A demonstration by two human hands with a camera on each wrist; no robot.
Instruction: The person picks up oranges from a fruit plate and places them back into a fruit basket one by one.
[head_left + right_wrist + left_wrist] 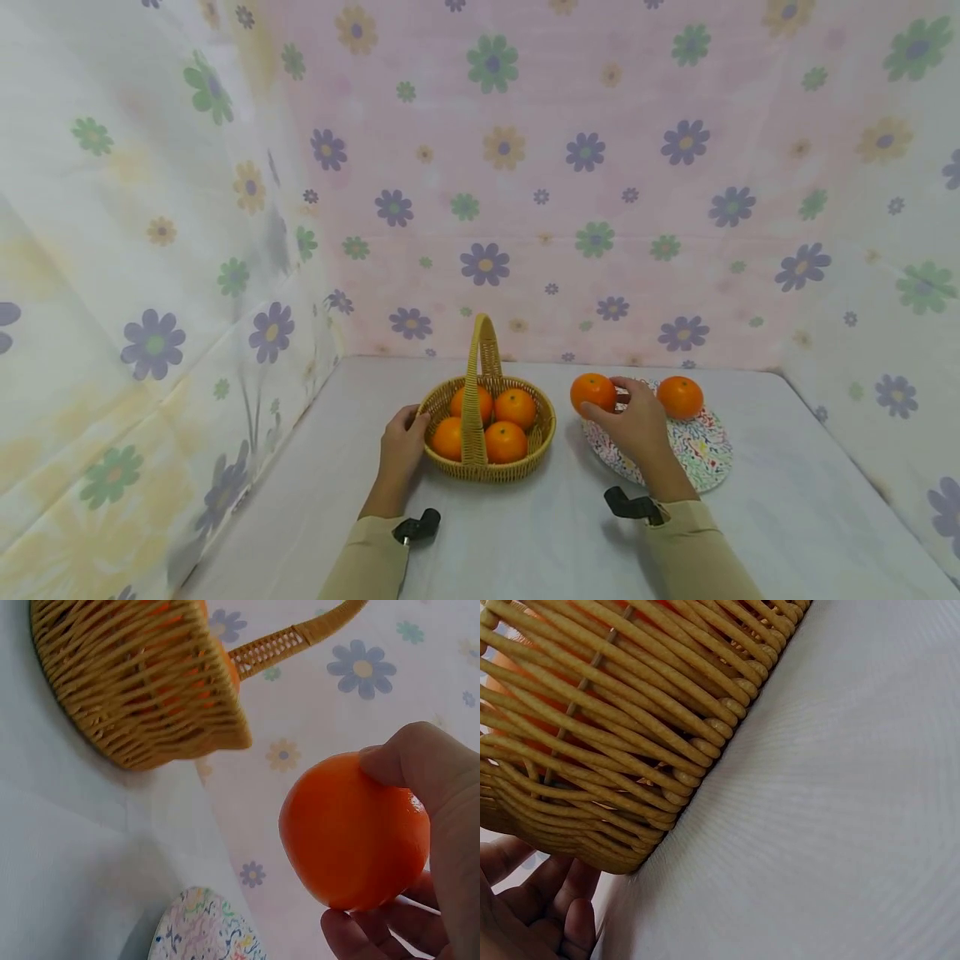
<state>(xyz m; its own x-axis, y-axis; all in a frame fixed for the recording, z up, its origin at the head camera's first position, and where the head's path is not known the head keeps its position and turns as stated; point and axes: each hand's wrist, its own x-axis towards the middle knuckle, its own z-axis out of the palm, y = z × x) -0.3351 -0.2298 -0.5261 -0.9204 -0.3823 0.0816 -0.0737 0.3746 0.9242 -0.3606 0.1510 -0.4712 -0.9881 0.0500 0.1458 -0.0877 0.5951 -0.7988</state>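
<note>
A wicker basket [487,473] with a tall arched handle stands on the table and holds several oranges [506,442]. At its left end my left hand [402,450] grips the rim; in the left wrist view, curled fingers [579,930] show beside the woven wall. My right hand [641,425] pinches an orange [352,832] between thumb and fingers, raised over the left edge of a colourfully speckled plate [705,454]. Another orange [680,397] lies toward the back of that plate, just beyond the right hand.
A white cloth covers the table [517,542]. Flower-printed fabric [551,208] hangs behind the table and along both sides. The plate stands to the right of the basket, with a strip of table between them.
</note>
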